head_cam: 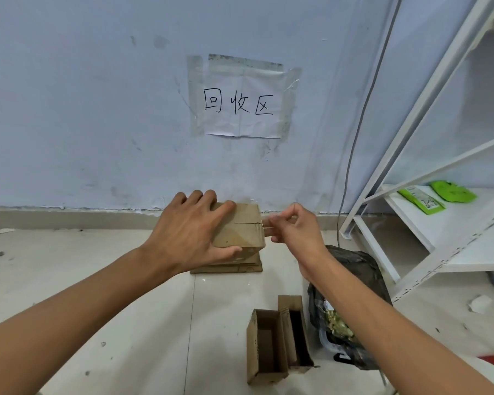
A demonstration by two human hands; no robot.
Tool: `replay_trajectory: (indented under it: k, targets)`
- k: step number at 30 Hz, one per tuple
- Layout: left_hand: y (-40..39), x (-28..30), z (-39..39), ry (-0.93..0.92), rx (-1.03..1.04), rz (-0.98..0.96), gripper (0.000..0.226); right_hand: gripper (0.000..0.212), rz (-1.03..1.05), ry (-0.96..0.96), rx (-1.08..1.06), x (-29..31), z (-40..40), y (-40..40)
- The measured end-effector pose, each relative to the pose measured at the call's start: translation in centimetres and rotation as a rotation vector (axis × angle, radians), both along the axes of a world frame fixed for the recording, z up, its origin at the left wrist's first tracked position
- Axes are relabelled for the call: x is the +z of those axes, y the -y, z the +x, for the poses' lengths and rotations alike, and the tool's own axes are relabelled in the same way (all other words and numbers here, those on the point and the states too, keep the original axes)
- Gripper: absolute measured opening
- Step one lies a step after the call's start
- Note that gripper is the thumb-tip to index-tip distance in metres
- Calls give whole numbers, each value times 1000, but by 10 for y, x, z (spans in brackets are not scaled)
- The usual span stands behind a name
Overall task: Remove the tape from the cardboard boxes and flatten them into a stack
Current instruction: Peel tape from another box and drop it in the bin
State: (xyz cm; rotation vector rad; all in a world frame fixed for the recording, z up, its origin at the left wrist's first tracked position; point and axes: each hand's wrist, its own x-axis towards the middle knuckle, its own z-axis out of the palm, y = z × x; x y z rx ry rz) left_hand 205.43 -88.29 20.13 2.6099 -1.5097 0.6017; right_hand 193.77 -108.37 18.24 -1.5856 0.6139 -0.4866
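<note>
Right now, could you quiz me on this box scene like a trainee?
1. True or false: the left hand grips the closed cardboard box.
2. What does the right hand pinch? A) tape strip B) green packet C) wall sign
3. What lies beneath the closed box?

Key: 1 true. 2 A. 3 flattened cardboard.

Bare floor (83, 280) open to the left, wall (97, 109) close behind, open boxes (277, 340), dark bag (354, 269) and white shelf frame (411, 138) crowding the right
</note>
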Motion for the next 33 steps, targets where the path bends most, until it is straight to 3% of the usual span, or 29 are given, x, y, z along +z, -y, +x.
replay_trajectory:
  k: [6, 11, 15, 18, 23, 28, 33]
  targets:
    - [-2, 2, 1, 11, 8, -9, 81, 8, -57, 34, 60, -2, 4, -4]
    - [-6, -1, 5, 34, -12, -19, 81, 27, 8, -19, 61, 2, 3, -4]
    - [-6, -6, 4, 35, -34, -64, 82, 7, 115, -26, -20, 2, 1, -9]
    - [-5, -7, 3, 28, -30, -88, 82, 3, 23, -1, -63, 1, 2, -12]
    - [-6, -5, 9, 13, -19, -127, 82, 5, 37, 87, 57, 9, 1, -10]
    - [-4, -10, 9, -3, -77, -134, 82, 28, 214, 29, 108, 8, 1, -9]
    - [-7, -9, 14, -34, -70, -141, 82, 23, 255, 41, 191, 15, -2, 2]
